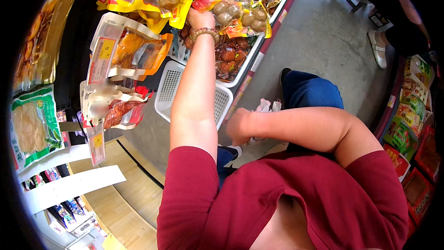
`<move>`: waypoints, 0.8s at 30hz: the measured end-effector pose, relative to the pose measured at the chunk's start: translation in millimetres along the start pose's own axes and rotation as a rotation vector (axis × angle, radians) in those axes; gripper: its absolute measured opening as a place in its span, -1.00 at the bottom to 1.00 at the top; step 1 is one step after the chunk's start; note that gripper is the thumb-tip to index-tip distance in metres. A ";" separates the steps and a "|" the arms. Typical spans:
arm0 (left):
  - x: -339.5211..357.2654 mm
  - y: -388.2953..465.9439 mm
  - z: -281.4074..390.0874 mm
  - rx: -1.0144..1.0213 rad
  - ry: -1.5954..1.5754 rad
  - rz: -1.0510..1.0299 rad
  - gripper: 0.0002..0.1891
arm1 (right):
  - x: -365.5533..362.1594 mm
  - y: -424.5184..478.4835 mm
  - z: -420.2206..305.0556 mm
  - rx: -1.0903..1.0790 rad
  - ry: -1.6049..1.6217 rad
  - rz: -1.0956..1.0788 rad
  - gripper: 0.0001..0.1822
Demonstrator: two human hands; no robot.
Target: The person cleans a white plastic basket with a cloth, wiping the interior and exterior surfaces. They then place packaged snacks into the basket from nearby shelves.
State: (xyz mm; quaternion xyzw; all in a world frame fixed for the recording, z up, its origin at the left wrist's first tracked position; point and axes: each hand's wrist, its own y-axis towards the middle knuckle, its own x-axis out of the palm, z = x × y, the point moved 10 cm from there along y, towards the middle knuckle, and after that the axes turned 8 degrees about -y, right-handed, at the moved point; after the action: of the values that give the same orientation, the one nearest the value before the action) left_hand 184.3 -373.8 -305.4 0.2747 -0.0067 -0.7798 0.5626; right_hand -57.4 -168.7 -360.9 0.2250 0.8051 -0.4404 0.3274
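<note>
My left hand [202, 19], with a beaded bracelet at the wrist, reaches among the packets in a white bin. It is at the edge of a red and clear packet of round brown food [223, 9]; its fingertips are hidden. Beneath my left forearm is a white perforated plastic basket [167, 88]. My right hand [239, 126], blurred, is beside the basket's right rim. Clear, whitish plastic packaging [264, 106] shows on both sides of my right wrist; whether my fingers grip it is not visible. Dark brown vacuum-packed food [228, 55] lies right of my left wrist.
Hanging food packets [133, 50] with price tags line the left. Wooden shelf boards [128, 180] and white strips [76, 184] are at lower left. A shelf edge [256, 62] runs beside the bins. Another person's shoe [377, 49] and more packaged goods [412, 107] are at right.
</note>
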 end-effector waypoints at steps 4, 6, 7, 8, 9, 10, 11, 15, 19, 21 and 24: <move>4.0 -24.0 9.2 0.045 0.227 -0.101 -0.30 | -0.5 6.8 0.2 -0.007 -0.006 0.009 -0.53; 21.8 -45.8 28.1 0.288 0.477 -0.198 -0.27 | -0.9 6.4 -0.3 -0.002 -0.017 0.009 -0.52; 35.4 -62.3 41.3 0.458 0.598 -0.273 -0.25 | 0.4 7.1 -0.2 -0.002 -0.018 0.001 -0.52; 56.2 -76.8 47.0 0.581 0.716 -0.416 -0.22 | 1.5 7.0 0.5 0.000 -0.018 -0.007 -0.52; 68.3 -86.8 48.7 0.638 0.753 -0.502 -0.21 | 1.1 6.6 -2.9 -0.017 -0.024 -0.002 -0.52; 80.7 -97.9 50.0 0.695 0.789 -0.588 -0.20 | 0.3 5.3 -6.1 -0.034 -0.029 0.002 -0.52; 92.4 -109.7 50.5 0.752 0.823 -0.675 -0.20 | 0.2 4.4 -9.2 -0.050 -0.035 0.006 -0.52; 119.7 -123.7 38.2 0.842 0.997 -0.778 -0.21 | 2.0 11.4 -13.9 -0.043 -0.016 0.041 -0.54; 85.2 -117.3 58.0 0.750 0.630 -0.607 -0.38 | 7.7 24.9 -1.7 -0.014 0.006 0.026 -0.55; 30.6 -113.7 78.8 0.727 0.441 -0.419 -0.54 | 2.1 17.9 1.5 0.000 0.002 0.029 -0.56; -66.2 -101.5 41.5 0.593 0.260 -0.062 -0.55 | -0.2 5.7 2.8 0.015 0.016 0.035 -0.56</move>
State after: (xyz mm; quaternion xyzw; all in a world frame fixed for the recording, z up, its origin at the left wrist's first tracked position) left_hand 91.9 -290.6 -274.7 0.5241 -0.1533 -0.7189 0.4300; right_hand -52.6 -168.2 -365.1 0.2449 0.8002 -0.4389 0.3270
